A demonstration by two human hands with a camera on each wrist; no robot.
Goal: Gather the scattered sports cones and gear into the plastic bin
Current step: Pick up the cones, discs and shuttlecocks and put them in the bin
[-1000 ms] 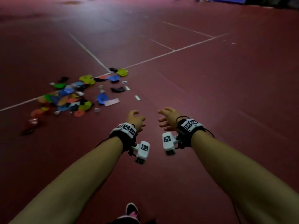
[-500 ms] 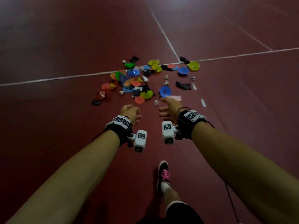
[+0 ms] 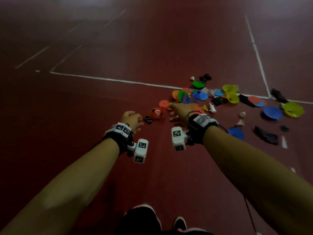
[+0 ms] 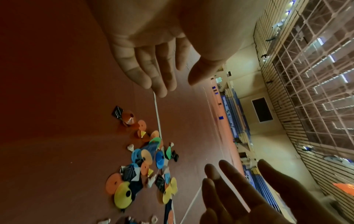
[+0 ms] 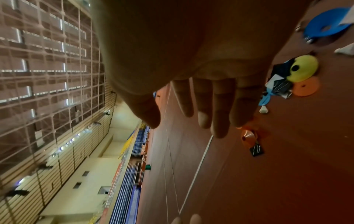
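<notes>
Both arms are extended forward above the dark red court floor [image 3: 84, 102]. The left hand [image 3: 131, 120] holds nothing, its fingers relaxed and loosely bent. The right hand [image 3: 182, 110] is likewise empty, fingers spread and nearly straight, reaching toward the near edge of the scattered gear. That gear, a loose pile of cones [image 3: 216, 102] in orange, blue, yellow and green mixed with dark cloth pieces and small white shuttlecocks, lies on the floor ahead and to the right, across a white court line [image 3: 110, 80]. An orange cone [image 3: 155, 112] lies nearest the hands, beside a small black item. The plastic bin appears in no view.
</notes>
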